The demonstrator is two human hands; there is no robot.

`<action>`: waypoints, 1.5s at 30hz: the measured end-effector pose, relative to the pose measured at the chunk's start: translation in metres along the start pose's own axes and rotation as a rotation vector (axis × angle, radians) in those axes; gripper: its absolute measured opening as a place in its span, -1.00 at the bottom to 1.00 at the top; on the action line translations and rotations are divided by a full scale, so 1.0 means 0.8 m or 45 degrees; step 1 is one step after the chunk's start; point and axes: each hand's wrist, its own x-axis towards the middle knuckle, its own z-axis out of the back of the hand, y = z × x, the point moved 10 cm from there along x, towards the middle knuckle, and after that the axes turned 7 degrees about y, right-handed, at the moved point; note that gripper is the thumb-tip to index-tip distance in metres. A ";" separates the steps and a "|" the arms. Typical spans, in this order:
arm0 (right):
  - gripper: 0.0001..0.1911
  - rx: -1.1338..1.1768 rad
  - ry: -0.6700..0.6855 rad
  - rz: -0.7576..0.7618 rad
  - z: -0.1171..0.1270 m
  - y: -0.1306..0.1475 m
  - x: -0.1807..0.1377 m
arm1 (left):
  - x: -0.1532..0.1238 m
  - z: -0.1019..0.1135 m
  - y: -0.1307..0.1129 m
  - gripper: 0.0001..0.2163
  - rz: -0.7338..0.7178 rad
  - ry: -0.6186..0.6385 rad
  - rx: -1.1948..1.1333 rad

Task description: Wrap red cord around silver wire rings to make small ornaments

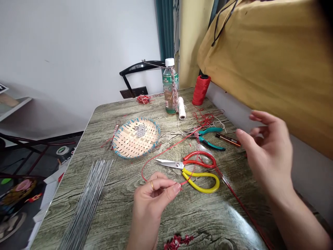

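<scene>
My left hand [156, 198] pinches a thin red cord [166, 150] between thumb and forefinger, low at the middle of the view. From there the cord loops out to the left and runs back toward the red tangle. Just beyond that hand lie scissors [179, 164] with one red and one yellow handle, blades parted. My right hand [267, 149] hovers at the right with fingers apart and nothing visible in it. Nearest to it are a dark slim box [229, 139] and teal-handled pliers [210, 137].
A woven basket [125, 144] holds small clear beads. Thin metal wires [88, 201] lie in a bundle at left. Behind stand a bottle [170, 86], a white thread spool [181, 108] and a red spool [201, 90]. A red thread tangle [206, 119] and dark red pieces [177, 242] lie on the table.
</scene>
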 end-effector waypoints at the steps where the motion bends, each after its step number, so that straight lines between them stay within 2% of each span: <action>1: -0.61 -0.090 -0.124 -0.056 0.007 0.004 -0.009 | -0.001 -0.001 -0.001 -0.92 -0.008 0.004 0.018; 2: -0.66 -0.023 0.014 -0.054 -0.012 0.013 -0.015 | -0.001 -0.002 -0.001 -0.92 -0.015 0.012 0.039; 4: -0.63 0.177 0.658 -0.014 -0.089 0.035 -0.041 | -0.002 -0.004 -0.005 -0.93 -0.052 0.028 0.091; 5: -0.61 0.217 0.891 0.039 -0.116 0.048 -0.058 | -0.003 -0.004 -0.008 -0.93 -0.081 0.031 0.124; 7: -0.67 0.185 1.081 0.149 -0.141 0.063 -0.078 | -0.004 -0.004 -0.015 -0.93 -0.154 0.038 0.203; 11: -0.88 0.050 0.994 0.260 -0.139 0.066 -0.075 | -0.008 -0.009 -0.026 -0.92 -0.270 0.067 0.367; 17: -0.88 0.065 1.001 0.350 -0.128 0.077 -0.073 | -0.017 -0.008 -0.039 -0.85 -0.400 -0.022 0.550; 23: -0.92 0.017 1.028 0.403 -0.125 0.081 -0.076 | -0.027 -0.015 -0.058 -0.77 -0.588 0.021 0.675; 27: -0.88 0.135 1.070 0.165 -0.125 0.070 -0.072 | -0.031 -0.027 -0.070 -0.77 -0.700 0.109 0.822; 31: -0.79 0.414 1.197 -0.263 -0.135 0.044 -0.080 | -0.035 -0.041 -0.073 -0.74 -0.771 0.241 0.907; 34: -0.74 0.634 1.277 -0.516 -0.146 0.029 -0.091 | -0.033 -0.039 -0.071 -0.79 -0.730 0.257 0.847; 38: -0.72 0.746 1.299 -0.587 -0.152 0.024 -0.092 | -0.028 -0.031 -0.061 -0.84 -0.614 0.242 0.654; 42: -0.72 0.821 1.297 -0.610 -0.157 0.024 -0.093 | -0.030 -0.032 -0.059 -0.79 -0.630 0.287 0.455; 45: -0.69 0.877 1.315 -0.627 -0.163 0.025 -0.096 | -0.033 -0.029 -0.063 -0.75 -0.694 0.245 0.423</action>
